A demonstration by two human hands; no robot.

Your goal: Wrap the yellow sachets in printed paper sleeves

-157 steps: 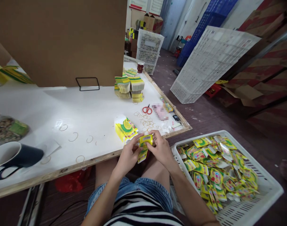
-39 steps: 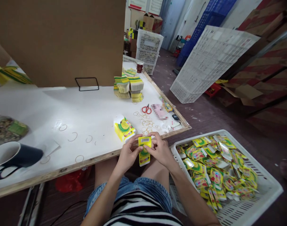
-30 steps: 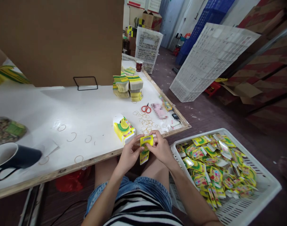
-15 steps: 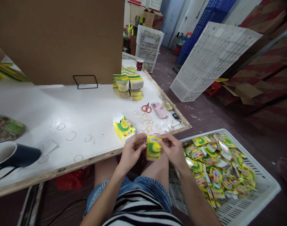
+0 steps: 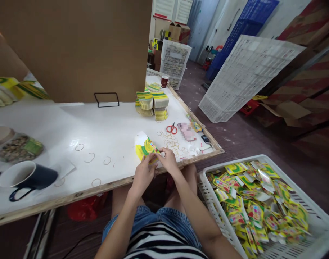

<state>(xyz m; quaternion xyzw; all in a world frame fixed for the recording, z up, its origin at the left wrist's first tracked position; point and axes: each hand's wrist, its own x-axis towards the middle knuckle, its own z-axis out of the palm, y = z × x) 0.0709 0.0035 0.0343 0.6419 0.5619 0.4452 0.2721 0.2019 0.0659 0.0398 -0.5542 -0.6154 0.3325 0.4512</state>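
Note:
Both my hands rest at the near edge of the white table (image 5: pixel 99 126), against a small stack of yellow-green packets (image 5: pixel 145 148). My left hand (image 5: pixel 143 175) pinches the stack's near side with closed fingers. My right hand (image 5: pixel 168 161) presses on the stack's right corner with fingers curled together. Several rubber bands (image 5: pixel 171 141) lie just right of the stack. A white crate (image 5: pixel 312 212) full of loose yellow packets (image 5: pixel 253 205) stands by my right knee.
Bundled packet stacks (image 5: pixel 152 102) sit at the table's back, red scissors (image 5: pixel 170 128) near the right edge. A dark mug (image 5: pixel 29 176) lies at front left beside a bag (image 5: pixel 21 147). A brown cardboard board (image 5: pixel 72 46) stands behind. White crates (image 5: pixel 242 75) lean on the floor at right.
Both hands held a single packet over my lap, turned it, then carried it up to the table. They are now at the stack with the packet laid on it.

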